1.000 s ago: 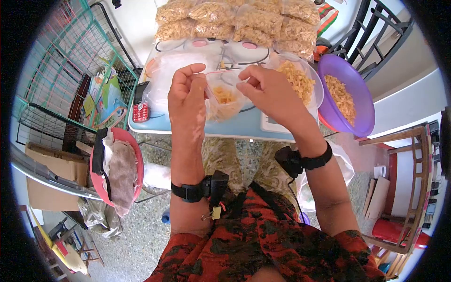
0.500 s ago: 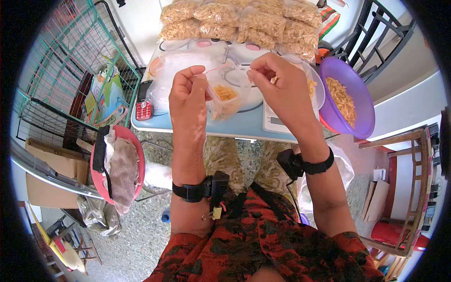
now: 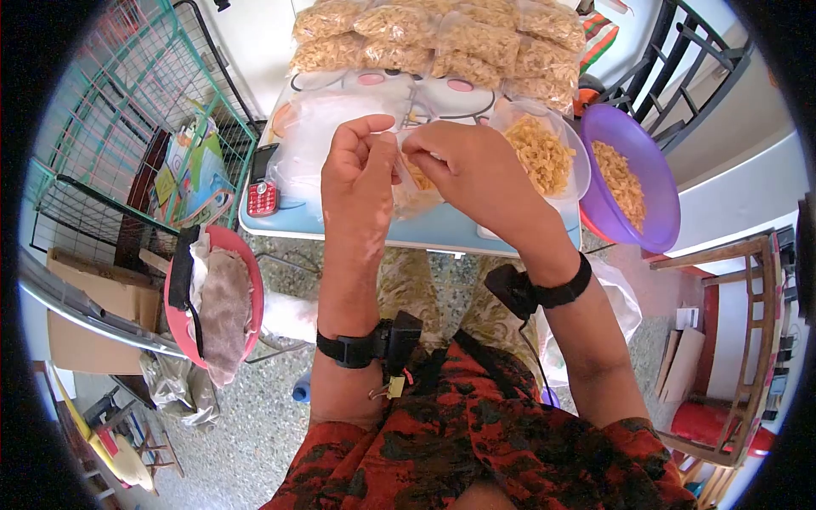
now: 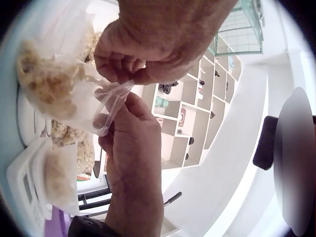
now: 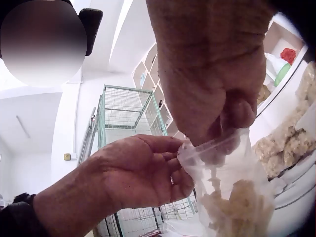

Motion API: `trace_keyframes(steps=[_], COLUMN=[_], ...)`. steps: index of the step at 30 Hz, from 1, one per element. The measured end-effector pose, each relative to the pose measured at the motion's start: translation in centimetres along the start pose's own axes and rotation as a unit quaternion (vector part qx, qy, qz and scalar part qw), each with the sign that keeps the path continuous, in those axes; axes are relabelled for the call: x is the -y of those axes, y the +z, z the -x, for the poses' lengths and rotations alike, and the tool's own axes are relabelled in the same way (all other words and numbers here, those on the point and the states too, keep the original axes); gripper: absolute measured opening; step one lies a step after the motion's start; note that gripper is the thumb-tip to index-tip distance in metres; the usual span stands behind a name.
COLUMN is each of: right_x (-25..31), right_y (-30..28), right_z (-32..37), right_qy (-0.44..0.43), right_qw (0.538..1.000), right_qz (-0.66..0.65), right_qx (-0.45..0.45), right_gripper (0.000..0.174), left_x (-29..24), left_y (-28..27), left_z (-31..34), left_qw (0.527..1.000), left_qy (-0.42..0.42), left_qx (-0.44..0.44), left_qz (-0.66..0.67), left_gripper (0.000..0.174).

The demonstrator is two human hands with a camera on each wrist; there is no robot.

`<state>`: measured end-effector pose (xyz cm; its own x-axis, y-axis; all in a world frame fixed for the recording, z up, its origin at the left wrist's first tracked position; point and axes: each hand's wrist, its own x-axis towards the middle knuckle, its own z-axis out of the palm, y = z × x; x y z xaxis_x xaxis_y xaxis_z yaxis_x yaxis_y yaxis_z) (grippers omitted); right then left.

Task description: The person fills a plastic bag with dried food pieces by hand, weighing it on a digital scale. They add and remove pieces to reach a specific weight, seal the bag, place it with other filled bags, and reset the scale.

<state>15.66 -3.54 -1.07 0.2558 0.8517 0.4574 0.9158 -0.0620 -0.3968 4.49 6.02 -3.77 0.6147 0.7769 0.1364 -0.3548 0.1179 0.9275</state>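
Observation:
A clear zip bag [image 3: 415, 202] partly filled with yellowish dried flakes hangs between the two hands over the table's front. My left hand [image 3: 361, 183] pinches one end of its mouth between thumb and fingertips. Close beside it, my right hand [image 3: 484, 174] has curled fingers at the same mouth. In the left wrist view, the bag's top strip [image 4: 116, 106] runs between both hands' fingertips. The right wrist view shows flakes [image 5: 239, 207] lying low in the bag, with the right fingertips overlapping its upper edge.
Filled bags [image 3: 476, 42] are stacked along the table's back. A clear bowl [image 3: 581, 174] of flakes sits right of the hands, beside a purple basin [image 3: 659, 170] with more flakes. Plastic bags [image 3: 310, 149] and a red phone [image 3: 263, 200] lie left. A wire cage [image 3: 85, 102] stands beyond.
My right hand first drew away to the right, then came back left, close to the left hand at the bag's mouth. My left hand has shifted slightly right, still pinching the bag.

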Motion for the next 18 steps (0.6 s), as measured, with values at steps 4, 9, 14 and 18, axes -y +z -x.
trace_keyframes(steps=[4, 9, 14, 18], right_x=[-0.6, -1.2, -1.4, -1.0], right_y=[0.7, -0.3, -0.4, 0.1], right_z=[-0.1, -0.2, -0.8, -0.6], right_qy=[0.003, -0.038, -0.085, 0.018], right_qw=[1.000, 0.990, 0.986, 0.998], right_qz=[0.018, 0.033, 0.042, -0.036], right_qx=[-0.022, -0.132, -0.140, -0.055], right_gripper=[0.021, 0.019, 0.019, 0.017], left_x=[-0.3, 0.3, 0.3, 0.0], left_y=[0.0, -1.1, -0.6, -0.6], left_z=[0.0, -0.6, -0.6, -0.7], left_qw=[1.000, 1.000, 0.999, 0.998], left_qy=[-0.002, 0.004, 0.008, 0.037], left_qx=[-0.015, 0.000, 0.037, 0.018], left_qz=[-0.006, -0.028, -0.023, -0.039], left_gripper=[0.018, 0.023, 0.026, 0.025])
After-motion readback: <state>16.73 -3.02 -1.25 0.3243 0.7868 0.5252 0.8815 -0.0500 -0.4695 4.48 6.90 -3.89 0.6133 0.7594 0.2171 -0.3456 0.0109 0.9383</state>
